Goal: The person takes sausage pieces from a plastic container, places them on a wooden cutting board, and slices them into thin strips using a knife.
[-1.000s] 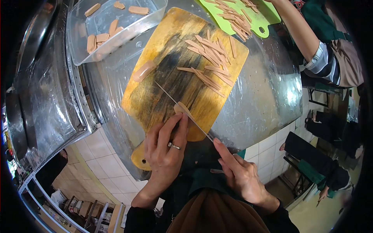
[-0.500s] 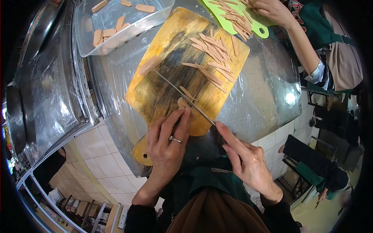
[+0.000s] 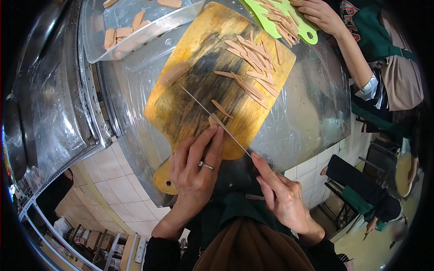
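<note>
My left hand (image 3: 194, 169), with a ring on one finger, pinches a small pinkish-brown sausage piece (image 3: 213, 120) against the wooden cutting board (image 3: 158, 106). In my right hand (image 3: 285, 194) is a long thin knife (image 3: 199, 104), index finger stretched along its handle end. The blade runs diagonally across the board, right by my left fingertips and at the sausage piece. One loose sausage strip (image 3: 221, 109) lies just beyond the blade. Farther right are piled sausage strips (image 3: 253, 54), and an uncut rounded sausage piece (image 3: 174, 73) rests near the blade's tip.
A clear plastic tub (image 3: 149, 34) with several sausage pieces stands at the back left. Beyond the board, another person's hand (image 3: 318, 16) is over a green cutting board (image 3: 308, 37) with strips. All sit on a plastic-covered metal table (image 3: 307, 113).
The view has shifted slightly. My right hand has drawn the knife's handle end a little toward me, while my left hand still presses the sausage piece in place.
</note>
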`<move>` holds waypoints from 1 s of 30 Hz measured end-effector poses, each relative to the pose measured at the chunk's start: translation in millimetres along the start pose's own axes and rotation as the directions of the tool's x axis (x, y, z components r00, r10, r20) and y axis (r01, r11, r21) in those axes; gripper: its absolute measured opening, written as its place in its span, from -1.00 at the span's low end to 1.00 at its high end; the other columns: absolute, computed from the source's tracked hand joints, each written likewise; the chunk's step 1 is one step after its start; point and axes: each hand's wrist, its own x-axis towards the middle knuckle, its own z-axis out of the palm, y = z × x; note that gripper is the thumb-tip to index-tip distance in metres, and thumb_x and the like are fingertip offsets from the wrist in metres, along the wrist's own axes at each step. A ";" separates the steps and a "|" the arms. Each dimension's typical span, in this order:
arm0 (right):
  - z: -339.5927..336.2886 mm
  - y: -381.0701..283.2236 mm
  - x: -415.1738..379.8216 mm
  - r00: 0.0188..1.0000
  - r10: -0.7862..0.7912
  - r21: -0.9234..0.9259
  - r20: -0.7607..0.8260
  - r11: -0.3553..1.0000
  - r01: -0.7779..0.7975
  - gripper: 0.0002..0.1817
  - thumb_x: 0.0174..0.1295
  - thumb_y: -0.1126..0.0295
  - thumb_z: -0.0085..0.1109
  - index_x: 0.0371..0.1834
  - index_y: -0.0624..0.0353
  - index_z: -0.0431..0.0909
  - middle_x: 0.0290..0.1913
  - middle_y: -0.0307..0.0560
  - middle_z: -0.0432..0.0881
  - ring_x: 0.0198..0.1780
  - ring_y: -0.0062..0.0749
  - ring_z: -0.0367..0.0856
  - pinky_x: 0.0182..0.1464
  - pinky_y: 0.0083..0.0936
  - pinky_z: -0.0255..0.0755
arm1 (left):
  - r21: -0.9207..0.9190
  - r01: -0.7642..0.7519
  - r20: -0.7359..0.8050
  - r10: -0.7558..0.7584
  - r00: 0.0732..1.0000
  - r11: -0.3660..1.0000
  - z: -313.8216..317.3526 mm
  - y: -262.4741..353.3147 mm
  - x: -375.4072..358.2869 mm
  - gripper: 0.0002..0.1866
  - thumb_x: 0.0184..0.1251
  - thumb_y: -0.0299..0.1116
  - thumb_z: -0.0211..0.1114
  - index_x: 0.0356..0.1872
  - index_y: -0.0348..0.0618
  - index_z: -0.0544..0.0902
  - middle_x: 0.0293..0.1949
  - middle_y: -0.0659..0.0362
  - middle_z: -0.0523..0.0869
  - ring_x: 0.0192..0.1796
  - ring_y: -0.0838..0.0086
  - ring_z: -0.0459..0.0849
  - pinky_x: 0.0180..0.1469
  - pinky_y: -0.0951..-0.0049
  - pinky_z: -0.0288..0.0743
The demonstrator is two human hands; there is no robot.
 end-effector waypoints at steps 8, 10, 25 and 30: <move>6.0 8.0 38.9 0.976 -0.175 -0.027 -0.128 0.985 0.173 -0.24 0.37 0.59 0.23 0.64 -0.12 0.30 -0.50 0.14 0.63 -0.46 0.05 0.72 -0.37 -0.12 0.63 | -0.026 -0.008 -0.021 0.008 1.000 1.000 0.4 -0.7 0.1 -0.52 0.03 -0.55 0.55 0.07 -0.11 0.80 0.06 0.27 0.78 -0.05 0.33 0.70 -0.03 0.34 0.61; 8.3 11.8 40.3 0.957 -0.221 0.029 -0.186 0.973 0.230 -0.27 0.39 0.58 0.22 0.63 -0.12 0.32 -0.51 0.14 0.61 -0.48 0.02 0.70 -0.37 -0.14 0.61 | -0.015 -0.007 -0.037 0.006 0.999 1.000 1.5 0.1 -1.8 -0.54 0.04 -0.55 0.56 0.06 -0.12 0.80 0.06 0.27 0.78 -0.05 0.33 0.71 -0.03 0.35 0.61; 9.6 11.8 4.2 0.981 -0.143 0.016 -0.129 0.989 0.146 -0.27 0.42 0.55 0.22 0.65 -0.15 0.31 -0.47 0.08 0.65 -0.48 -0.08 0.73 -0.40 -0.19 0.62 | -0.003 -0.006 -0.056 0.005 0.998 1.000 1.9 0.6 -2.5 -0.61 0.07 -0.55 0.56 0.00 -0.13 0.82 0.04 0.28 0.79 -0.03 0.33 0.73 -0.05 0.36 0.61; 16.4 8.2 20.0 0.975 -0.177 -0.024 -0.137 0.984 0.176 -0.27 0.42 0.56 0.22 0.65 -0.14 0.29 -0.49 0.12 0.66 -0.47 0.02 0.76 -0.42 -0.13 0.63 | -0.014 -0.003 -0.046 0.003 0.999 1.000 2.6 -0.8 -3.4 -0.62 0.09 -0.54 0.56 -0.01 -0.12 0.83 0.05 0.29 0.79 -0.02 0.34 0.73 -0.05 0.37 0.61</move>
